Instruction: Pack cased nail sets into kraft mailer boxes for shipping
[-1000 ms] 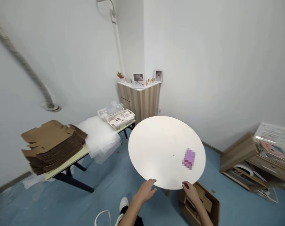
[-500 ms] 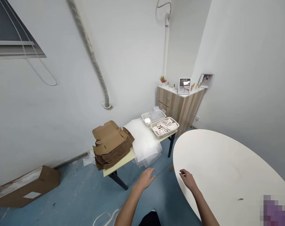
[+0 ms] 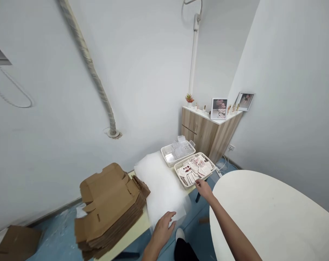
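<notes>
My left hand [image 3: 163, 227] is open, fingers spread and bent, over the near edge of a stack of white translucent foam sheets [image 3: 160, 185]. Whether it touches them I cannot tell. My right hand [image 3: 204, 189] is at the near rim of a cream basket [image 3: 186, 185], its fingers loosely curled and no held thing visible. Inside that basket lie many small white cards and packets [image 3: 195, 168], some with red pieces. Just behind stands a second white basket [image 3: 168, 162] with clear plastic boxes [image 3: 182, 148].
Flattened cardboard boxes [image 3: 110, 203] are stacked on the left of the narrow table [image 3: 142, 224]. A round white table [image 3: 265, 214] stands at right. Behind is a wooden cabinet [image 3: 201, 130] with picture frames [image 3: 219, 108]. A cardboard box [image 3: 20, 243] sits on the floor at left.
I have come closer to the narrow table. My right hand has moved from beside the white table's edge to the card basket. My left hand has come over the foam sheets.
</notes>
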Demonstrator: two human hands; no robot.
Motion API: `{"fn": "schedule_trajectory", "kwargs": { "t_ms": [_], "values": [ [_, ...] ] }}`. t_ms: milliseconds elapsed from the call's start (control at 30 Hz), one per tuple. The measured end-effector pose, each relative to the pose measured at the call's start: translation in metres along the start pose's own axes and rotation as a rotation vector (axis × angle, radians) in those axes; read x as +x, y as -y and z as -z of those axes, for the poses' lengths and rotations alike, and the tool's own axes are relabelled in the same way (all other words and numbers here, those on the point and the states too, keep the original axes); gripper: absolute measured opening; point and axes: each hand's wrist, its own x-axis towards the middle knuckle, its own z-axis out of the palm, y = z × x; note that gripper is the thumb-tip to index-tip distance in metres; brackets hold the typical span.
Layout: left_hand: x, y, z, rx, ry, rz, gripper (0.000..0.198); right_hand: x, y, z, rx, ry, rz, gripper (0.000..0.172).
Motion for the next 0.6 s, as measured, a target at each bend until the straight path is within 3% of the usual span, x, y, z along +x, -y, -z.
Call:
{"fn": "schedule_trajectory", "kwargs": {
  "t_ms": [167, 333, 600],
  "values": [
    [0.08, 0.01, 0.011, 0.031, -0.037, 0.012, 0.033, 0.119, 0.006, 0.024, -0.065, -0.097, 0.039, 0.027],
    [0.146, 0.015, 0.035, 0.055, -0.091, 0.035, 0.034, 0.227, 0.02, 0.037, -0.188, -0.178, 0.118, 0.028],
    [0.232, 0.015, 0.076, 0.04, -0.145, -0.012, 0.032, 0.367, 0.06, 0.022, -0.302, -0.046, 0.188, 0.067]
  ]
}}
